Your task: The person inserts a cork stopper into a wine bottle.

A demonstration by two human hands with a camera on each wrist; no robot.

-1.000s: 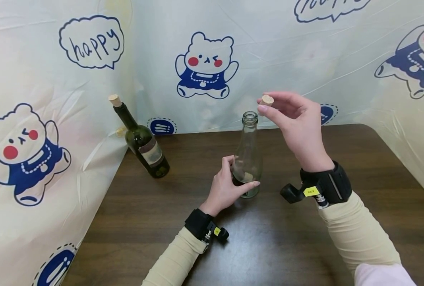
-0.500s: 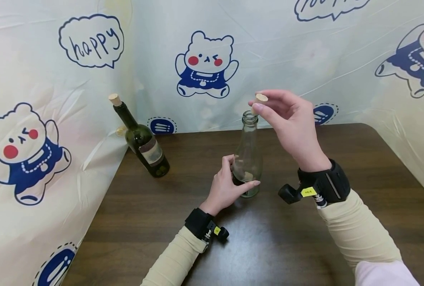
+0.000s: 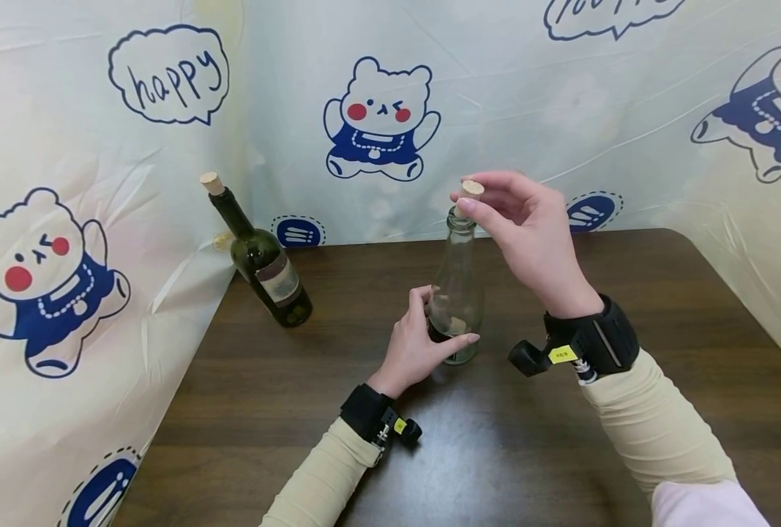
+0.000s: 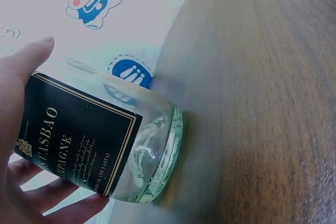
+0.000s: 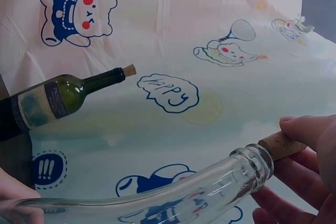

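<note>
We record a clear glass bottle (image 3: pixel 457 293) standing upright on the dark wooden table, near the middle. It has a narrow neck, a wide round body and a thick base, and it looks empty. A black label with gold edging and gold lettering sits on the lower body (the words "CASBAO" and "AMPAGNE" are legible in the left wrist view). We note a natural-coloured cork (image 3: pixel 469 193) at the bottle's open mouth, its narrow end at or just within the rim and most of its length still outside. From the right wrist view the cork lies roughly in line with the neck.
</note>
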